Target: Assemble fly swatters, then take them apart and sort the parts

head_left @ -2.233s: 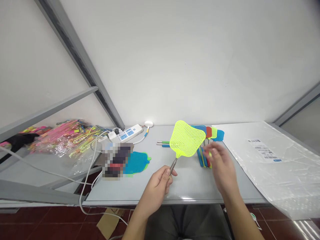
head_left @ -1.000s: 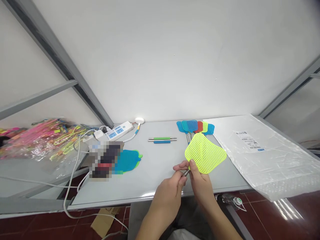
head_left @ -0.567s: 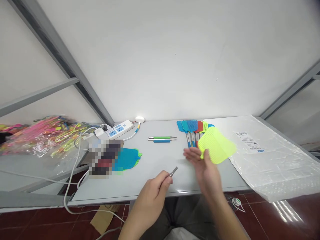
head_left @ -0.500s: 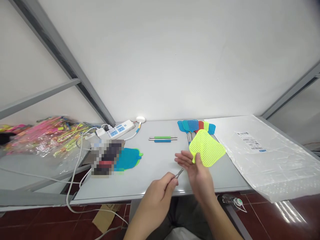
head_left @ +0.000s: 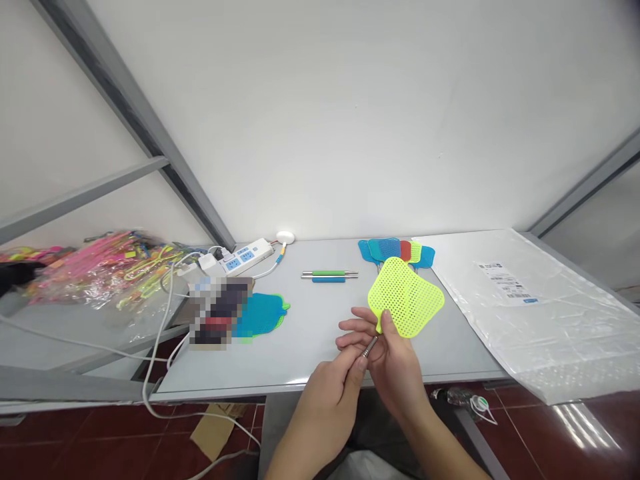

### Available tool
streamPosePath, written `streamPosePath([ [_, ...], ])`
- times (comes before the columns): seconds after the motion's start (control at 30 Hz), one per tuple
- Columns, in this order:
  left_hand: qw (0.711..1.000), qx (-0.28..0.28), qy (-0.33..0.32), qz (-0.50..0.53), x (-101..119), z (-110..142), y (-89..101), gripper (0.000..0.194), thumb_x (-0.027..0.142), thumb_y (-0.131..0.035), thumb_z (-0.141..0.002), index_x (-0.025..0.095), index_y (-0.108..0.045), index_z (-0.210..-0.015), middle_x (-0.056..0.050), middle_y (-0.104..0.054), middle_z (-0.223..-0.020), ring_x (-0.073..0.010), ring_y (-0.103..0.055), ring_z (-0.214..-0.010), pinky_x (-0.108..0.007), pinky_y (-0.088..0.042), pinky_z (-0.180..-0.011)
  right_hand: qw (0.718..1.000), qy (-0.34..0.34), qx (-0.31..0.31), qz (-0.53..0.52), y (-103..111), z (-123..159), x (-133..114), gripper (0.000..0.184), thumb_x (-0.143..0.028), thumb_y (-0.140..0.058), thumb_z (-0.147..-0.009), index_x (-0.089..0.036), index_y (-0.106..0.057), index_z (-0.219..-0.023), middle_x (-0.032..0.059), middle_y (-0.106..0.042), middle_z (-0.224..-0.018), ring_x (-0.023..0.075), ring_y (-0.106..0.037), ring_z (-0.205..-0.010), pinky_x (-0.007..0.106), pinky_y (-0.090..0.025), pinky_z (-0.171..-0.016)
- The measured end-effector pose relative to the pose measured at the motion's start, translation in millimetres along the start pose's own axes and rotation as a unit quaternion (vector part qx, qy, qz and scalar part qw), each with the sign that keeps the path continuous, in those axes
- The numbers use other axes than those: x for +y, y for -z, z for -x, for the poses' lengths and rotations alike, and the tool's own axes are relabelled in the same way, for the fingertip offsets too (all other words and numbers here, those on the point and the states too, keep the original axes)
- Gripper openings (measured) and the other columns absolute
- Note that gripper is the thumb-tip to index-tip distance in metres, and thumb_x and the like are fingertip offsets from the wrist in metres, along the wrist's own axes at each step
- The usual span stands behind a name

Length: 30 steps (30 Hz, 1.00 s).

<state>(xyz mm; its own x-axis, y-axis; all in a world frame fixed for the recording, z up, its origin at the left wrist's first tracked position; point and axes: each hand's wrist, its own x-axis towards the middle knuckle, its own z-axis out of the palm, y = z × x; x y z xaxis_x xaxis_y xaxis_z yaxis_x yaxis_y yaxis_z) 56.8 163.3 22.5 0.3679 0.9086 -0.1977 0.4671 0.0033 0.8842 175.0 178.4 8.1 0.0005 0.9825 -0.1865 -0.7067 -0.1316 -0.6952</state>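
My right hand [head_left: 395,357] pinches the neck of a yellow-green mesh swatter head [head_left: 406,305] and holds it up over the grey table [head_left: 310,347]. My left hand [head_left: 334,381] grips a thin metal rod [head_left: 370,347], whose tip points at the base of the swatter head, close to my right fingers. Whether rod and head touch I cannot tell. Behind the head lie several assembled swatters [head_left: 397,252] in blue, red and yellow.
Two handles [head_left: 329,276], green and blue, lie mid-table. Flat blue and green swatter heads [head_left: 263,315] lie by a blurred object [head_left: 220,312]. A power strip [head_left: 241,257] and cables sit at the back left, a clear plastic bag [head_left: 530,307] at right, bagged colourful parts [head_left: 95,273] far left.
The yellow-green head came off the rod and swung out to the right in my right hand. It has since come back toward the rod tip held in my left hand.
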Motion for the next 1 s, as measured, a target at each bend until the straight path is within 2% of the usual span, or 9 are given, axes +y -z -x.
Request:
streamPosePath([
  [0.2,1.000,-0.009,0.001,0.001,0.7,-0.4,-1.9,0.042,0.049,-0.029,-0.100,0.021,-0.060,-0.094,0.004,-0.051,-0.063,-0.0141,-0.042,-0.056,-0.028,-0.024,-0.055,1.000,0.015,0.001,0.009,2.0,0.9,3.3,0.041,-0.049,-0.046,-0.095,-0.016,-0.068,-0.105,0.0109,-0.074,-0.094,0.0226,-0.071,-0.078,0.035,-0.052,-0.073],
  [0.57,1.000,0.002,0.005,0.001,3.0,1.4,-2.4,0.042,0.048,-0.031,-0.099,0.021,-0.061,-0.090,0.001,-0.058,-0.066,-0.0165,-0.046,-0.058,-0.028,-0.024,-0.055,0.999,-0.005,0.017,0.036,4.1,2.0,0.9,0.042,-0.053,-0.051,-0.091,-0.017,-0.068,-0.104,0.0106,-0.073,-0.094,0.0224,-0.070,-0.077,0.032,-0.051,-0.065],
  [0.83,0.996,0.021,0.011,-0.080,1.4,-1.9,-2.9,0.039,0.042,-0.031,-0.100,0.022,-0.063,-0.091,-0.004,-0.066,-0.075,-0.0187,-0.051,-0.060,-0.029,-0.022,-0.055,0.999,-0.035,0.021,-0.028,2.1,-0.1,5.4,0.042,-0.051,-0.049,-0.093,-0.015,-0.068,-0.104,0.0090,-0.073,-0.090,0.0215,-0.070,-0.080,0.036,-0.051,-0.082],
  [1.0,0.997,0.011,0.011,-0.076,6.2,-0.8,1.4,0.040,0.043,-0.030,-0.100,0.022,-0.062,-0.088,-0.003,-0.066,-0.075,-0.0195,-0.054,-0.064,-0.029,-0.025,-0.057,0.999,-0.009,0.022,0.039,6.3,-0.4,8.2,0.044,-0.054,-0.048,-0.092,-0.017,-0.068,-0.106,0.0089,-0.074,-0.088,0.0219,-0.070,-0.077,0.032,-0.051,-0.069],
])
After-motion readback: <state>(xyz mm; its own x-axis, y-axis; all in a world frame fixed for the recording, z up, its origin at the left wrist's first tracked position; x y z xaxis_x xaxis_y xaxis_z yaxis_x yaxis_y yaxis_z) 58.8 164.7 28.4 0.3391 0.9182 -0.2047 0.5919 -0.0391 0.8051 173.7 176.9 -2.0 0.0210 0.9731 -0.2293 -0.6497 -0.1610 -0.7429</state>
